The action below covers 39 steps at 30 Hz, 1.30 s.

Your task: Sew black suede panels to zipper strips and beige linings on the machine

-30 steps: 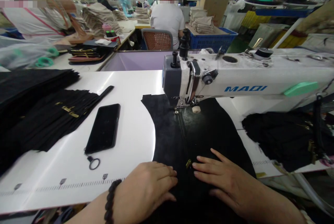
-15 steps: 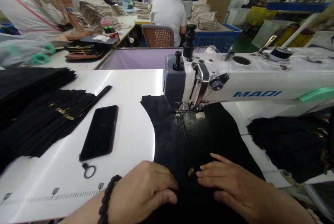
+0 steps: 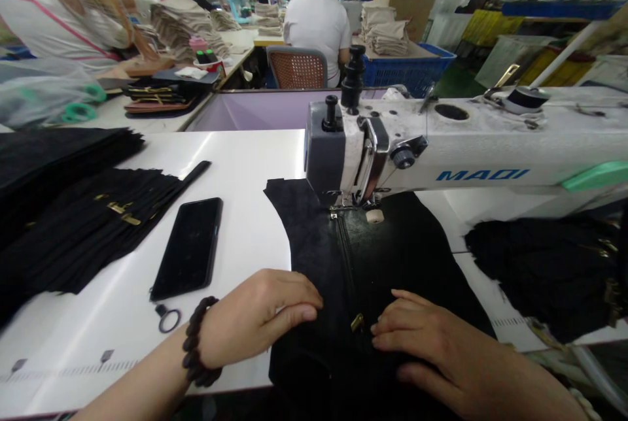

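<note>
A piece of black fabric (image 3: 417, 251) with a zipper (image 3: 346, 244) set into it lies under the presser foot (image 3: 336, 214) of the sewing machine (image 3: 471, 153). The brass zipper pull (image 3: 357, 323) sits between my two hands. My left hand (image 3: 260, 310), fingers stretched out and thumb a little apart, rests over the fabric's left edge. To the right of the pull, my right hand (image 3: 432, 339) lies flat on the fabric, fingers slightly spread. The fabric's near end is dark and partly hidden by my right hand.
A phone (image 3: 189, 248) with a ring strap (image 3: 169, 320) lies on the white table (image 3: 245, 212). Black zippered pieces (image 3: 93, 225) are stacked at left, and more black fabric (image 3: 540, 270) lies at right. Beyond, a person (image 3: 316, 25) sits before a blue crate (image 3: 402, 71).
My left hand has moved up and left, its fingers straightening, and the fabric's lower left edge now shows. My right hand and the fabric under the foot have hardly moved.
</note>
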Each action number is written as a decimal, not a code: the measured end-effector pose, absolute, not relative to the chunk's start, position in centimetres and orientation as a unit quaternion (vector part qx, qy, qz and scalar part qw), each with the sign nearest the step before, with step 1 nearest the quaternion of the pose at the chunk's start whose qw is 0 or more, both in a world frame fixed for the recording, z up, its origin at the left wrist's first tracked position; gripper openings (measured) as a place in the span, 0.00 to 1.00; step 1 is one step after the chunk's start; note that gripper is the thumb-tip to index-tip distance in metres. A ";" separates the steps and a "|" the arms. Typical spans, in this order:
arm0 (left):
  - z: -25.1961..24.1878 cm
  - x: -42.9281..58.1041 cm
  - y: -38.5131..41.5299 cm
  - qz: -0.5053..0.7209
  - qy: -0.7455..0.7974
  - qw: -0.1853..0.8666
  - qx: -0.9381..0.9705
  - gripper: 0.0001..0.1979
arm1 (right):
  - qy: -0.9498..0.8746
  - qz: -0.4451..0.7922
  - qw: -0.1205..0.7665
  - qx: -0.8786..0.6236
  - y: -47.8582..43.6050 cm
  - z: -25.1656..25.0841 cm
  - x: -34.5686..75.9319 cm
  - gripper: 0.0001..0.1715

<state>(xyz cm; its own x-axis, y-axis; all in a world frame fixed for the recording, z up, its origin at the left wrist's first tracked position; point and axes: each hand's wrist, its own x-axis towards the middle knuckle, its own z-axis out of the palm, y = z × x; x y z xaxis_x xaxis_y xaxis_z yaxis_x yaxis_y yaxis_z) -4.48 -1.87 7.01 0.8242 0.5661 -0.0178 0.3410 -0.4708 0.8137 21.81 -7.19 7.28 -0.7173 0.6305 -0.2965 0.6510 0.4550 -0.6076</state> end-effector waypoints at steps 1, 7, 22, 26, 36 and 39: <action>6.9 -4.4 -1.7 0.121 0.273 0.415 0.860 0.13 | 0.852 -0.367 0.022 0.373 -7.2 7.4 21.8 0.18; 6.6 -4.8 -1.9 0.063 0.242 0.416 0.874 0.12 | 0.859 -0.358 0.052 0.363 -7.4 7.6 22.2 0.21; 2.9 -6.7 -8.8 0.039 0.219 0.208 0.953 0.34 | 0.909 -0.201 0.012 0.365 -12.8 3.9 22.5 0.25; 2.9 -6.6 -9.6 0.081 0.216 0.198 0.953 0.30 | 0.901 -0.166 -0.041 0.399 -13.6 3.4 22.2 0.22; 3.6 -6.9 -10.5 0.126 0.232 0.186 0.947 0.26 | 0.905 -0.095 -0.033 0.414 -10.5 3.6 19.0 0.19; 3.6 -7.2 -10.8 0.129 0.234 0.184 0.946 0.25 | 0.911 -0.082 -0.032 0.403 -10.4 3.1 19.1 0.21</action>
<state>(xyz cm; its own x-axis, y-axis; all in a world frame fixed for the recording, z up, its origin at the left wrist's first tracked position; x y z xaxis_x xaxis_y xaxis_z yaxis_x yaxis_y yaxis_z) -7.23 -10.77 3.61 0.8573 0.4898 0.1588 0.3946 -0.8231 0.4083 19.07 -10.41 3.12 -0.6730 0.7396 -0.0078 0.7291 0.6616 -0.1752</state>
